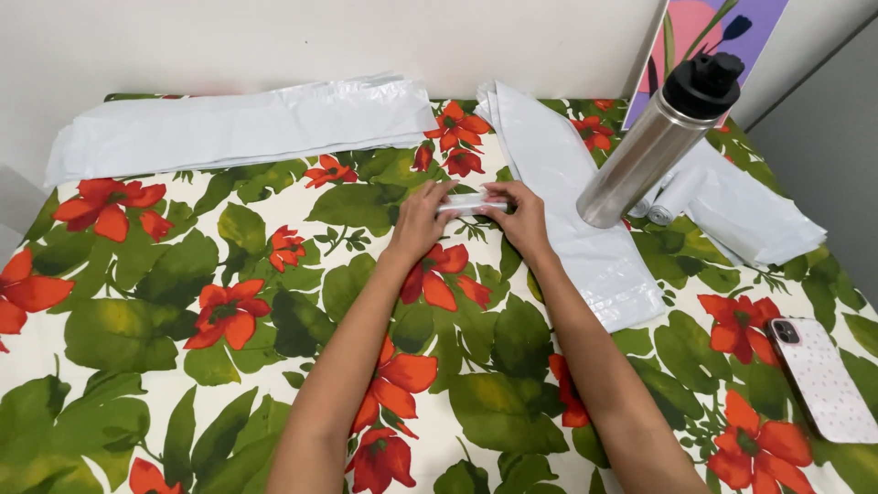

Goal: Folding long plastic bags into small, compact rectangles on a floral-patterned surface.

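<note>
My left hand (pixel 421 220) and my right hand (pixel 519 216) meet near the middle of a table covered with a floral cloth (pixel 229 311). Between their fingertips they pinch a small rolled white plastic bag (pixel 470 203), lying flat on the cloth. Both hands curl over the roll's ends, so only its middle shows. A flat white plastic bag (pixel 585 229) lies just right of my right hand.
A stack of folded white bags (pixel 238 123) lies along the back left. A steel bottle (pixel 654 137) with a black cap stands at the back right, with small bag rolls (pixel 675 194) and more white bags (pixel 759 215) beside it. A phone (pixel 823 377) lies at the right edge.
</note>
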